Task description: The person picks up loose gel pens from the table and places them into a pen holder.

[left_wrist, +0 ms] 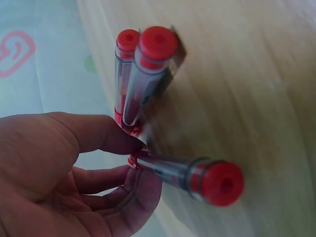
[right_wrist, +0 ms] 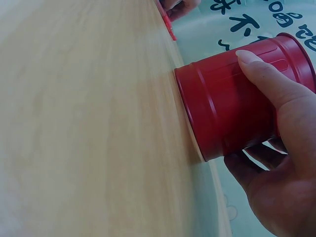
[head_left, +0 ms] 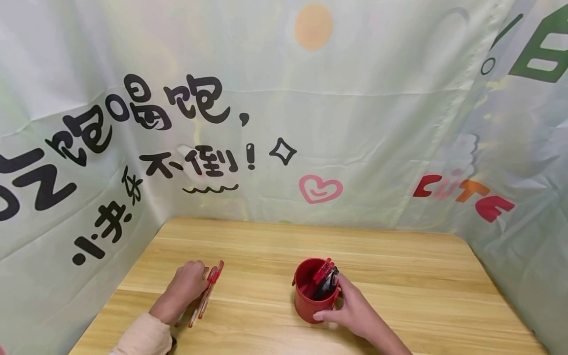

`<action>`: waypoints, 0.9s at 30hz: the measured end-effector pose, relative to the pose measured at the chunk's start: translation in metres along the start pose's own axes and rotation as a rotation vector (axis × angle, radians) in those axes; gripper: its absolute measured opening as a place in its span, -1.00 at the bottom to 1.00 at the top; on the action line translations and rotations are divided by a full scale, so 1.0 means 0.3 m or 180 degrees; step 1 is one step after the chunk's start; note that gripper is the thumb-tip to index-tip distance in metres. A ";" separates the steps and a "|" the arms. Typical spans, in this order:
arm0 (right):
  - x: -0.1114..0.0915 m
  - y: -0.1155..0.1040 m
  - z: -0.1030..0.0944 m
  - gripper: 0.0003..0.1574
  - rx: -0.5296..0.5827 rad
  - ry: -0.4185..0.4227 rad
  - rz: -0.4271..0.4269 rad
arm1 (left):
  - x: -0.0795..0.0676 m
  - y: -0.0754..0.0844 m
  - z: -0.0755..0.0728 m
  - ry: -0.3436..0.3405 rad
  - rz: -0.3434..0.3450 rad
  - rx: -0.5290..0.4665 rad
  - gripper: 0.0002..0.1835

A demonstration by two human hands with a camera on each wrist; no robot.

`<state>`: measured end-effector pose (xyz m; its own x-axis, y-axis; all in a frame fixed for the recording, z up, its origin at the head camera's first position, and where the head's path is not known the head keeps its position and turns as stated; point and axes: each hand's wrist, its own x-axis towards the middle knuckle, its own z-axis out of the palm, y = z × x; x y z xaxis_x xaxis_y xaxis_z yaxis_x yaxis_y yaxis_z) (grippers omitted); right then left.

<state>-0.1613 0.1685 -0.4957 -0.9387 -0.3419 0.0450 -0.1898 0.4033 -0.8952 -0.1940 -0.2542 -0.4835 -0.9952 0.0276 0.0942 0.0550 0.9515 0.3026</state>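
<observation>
- Pens (head_left: 215, 276), clear with red ends, are laid close together on the left of a wooden table (head_left: 399, 276), well apart from a red cup (head_left: 306, 308).
- The cup is stood upright, right of centre; red and black pens (head_left: 324, 271) are held inside, leaned toward its right rim.
- Risk at left: the held pen (left_wrist: 173, 170) could be dropped or swivelled, since it is pinched by fingertips only, away from its near end.
- Its neighbours (left_wrist: 158, 47) could be pushed askew or set rolling if brushed by the knuckles, being just beside.
- Risk at right: the cup could be tipped if pulled or pressed unevenly, and its contents, all leaned one way, might be spilled.
- Left hand (head_left: 188, 283): the held pen is gripped between thumb and finger, the gap narrowed to the barrel; the other fingers are curled below. Whether the pen is lifted off the table cannot be told.
- Right hand (head_left: 355, 308): the cup is gripped from its right side, thumb and fingers spread wide around it, the thumb laid on the near wall, the fingers wrapped behind.
- Along the far side, a pale cloth (head_left: 377, 123) is hung, printed with black lettering (head_left: 206, 160) and a pink heart (head_left: 304, 190).
</observation>
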 end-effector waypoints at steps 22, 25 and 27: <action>-0.001 0.012 -0.004 0.21 -0.0081 0.0021 -0.0228 | 0.028 0.058 -0.061 0.0274 0.0137 -0.0192 -0.88; -0.001 0.011 -0.004 0.21 -0.0053 0.0010 -0.0217 | 0.027 0.074 -0.070 0.0299 0.0129 -0.0228 -0.88; -0.002 0.010 -0.005 0.21 -0.0049 0.0006 -0.0195 | 0.027 0.086 -0.077 0.0305 0.0108 -0.0265 -0.86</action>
<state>-0.1618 0.1711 -0.4978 -0.9256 -0.3649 0.1004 -0.2514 0.3944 -0.8839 -0.1988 -0.2366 -0.4532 -0.9805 0.0262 0.1946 0.0990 0.9217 0.3750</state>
